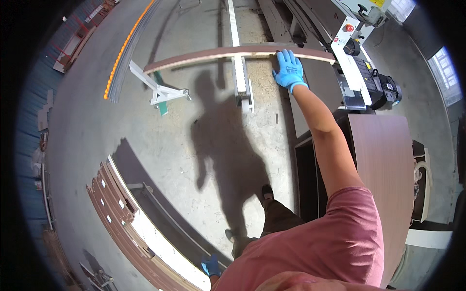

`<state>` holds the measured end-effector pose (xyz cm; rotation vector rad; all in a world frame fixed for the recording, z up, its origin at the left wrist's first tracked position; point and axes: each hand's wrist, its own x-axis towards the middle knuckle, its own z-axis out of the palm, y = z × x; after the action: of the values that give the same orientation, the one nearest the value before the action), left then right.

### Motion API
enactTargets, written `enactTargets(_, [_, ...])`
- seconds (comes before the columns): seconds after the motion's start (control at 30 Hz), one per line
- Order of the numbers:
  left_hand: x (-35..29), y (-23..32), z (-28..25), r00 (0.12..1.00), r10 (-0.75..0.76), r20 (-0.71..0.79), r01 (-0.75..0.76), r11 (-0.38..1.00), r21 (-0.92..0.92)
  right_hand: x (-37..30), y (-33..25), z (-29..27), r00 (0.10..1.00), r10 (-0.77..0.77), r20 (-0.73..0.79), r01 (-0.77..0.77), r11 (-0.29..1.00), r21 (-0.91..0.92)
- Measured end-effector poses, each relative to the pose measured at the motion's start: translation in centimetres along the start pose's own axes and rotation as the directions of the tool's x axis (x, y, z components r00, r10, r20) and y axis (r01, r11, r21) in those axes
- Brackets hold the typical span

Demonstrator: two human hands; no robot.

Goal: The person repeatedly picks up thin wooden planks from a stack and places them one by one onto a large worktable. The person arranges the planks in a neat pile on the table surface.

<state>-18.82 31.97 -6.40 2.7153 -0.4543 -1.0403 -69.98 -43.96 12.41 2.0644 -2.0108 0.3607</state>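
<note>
My right hand (290, 69), in a light blue glove, reaches far forward and lies flat on a long brown board (204, 55), fingers stretched out. The board runs crosswise, its left end at a white support stand (158, 90) and its right end on the machine (323, 85). A narrow roller rail (240, 75) passes beneath its middle. Low at the bottom edge, my left hand (211, 266), also gloved in blue, hangs beside a stack of brown boards (116, 208). It appears empty with its fingers loosely apart, though my body hides part of it.
The machine carries a red stop button (349, 28) and a black motor (388, 92). A brown panel-topped cabinet (381, 160) stands close at my right. Grey strips with an orange edge (127, 46) lie at the far left. My shadow falls across the concrete floor (170, 140).
</note>
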Motion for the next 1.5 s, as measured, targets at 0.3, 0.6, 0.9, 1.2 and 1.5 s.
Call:
enactTargets(0.3, [0.5,14.1,-0.2,0.964,0.125,0.236,-0.087,0.982,-0.167,9.6,3.2,4.3,0.994,-0.089,0.062,0.094,0.993,-0.074])
enactTargets(0.6, [10.3,39.6,0.8,0.610,0.778,-0.153,-0.779,0.624,0.065,-1.1,1.1,-1.6,0.939,-0.069,0.337,0.084,0.996,-0.030])
enactTargets(0.9, [-5.2,70.1,-0.1,-0.307,0.926,-0.218,-0.919,-0.230,0.319,-21.9,4.6,-18.4,0.920,0.185,0.345,-0.240,0.963,0.124])
enactTargets(1.2, [-27.5,76.9,9.9,-0.822,0.568,-0.035,-0.567,-0.813,0.131,-44.5,14.8,-29.3,0.860,0.490,0.145,-0.504,0.860,0.084])
enactTargets(1.5, [-48.3,66.7,28.0,-0.959,0.173,0.224,-0.221,-0.951,-0.216,-67.7,21.1,-35.5,0.679,0.730,0.077,-0.729,0.683,-0.046])
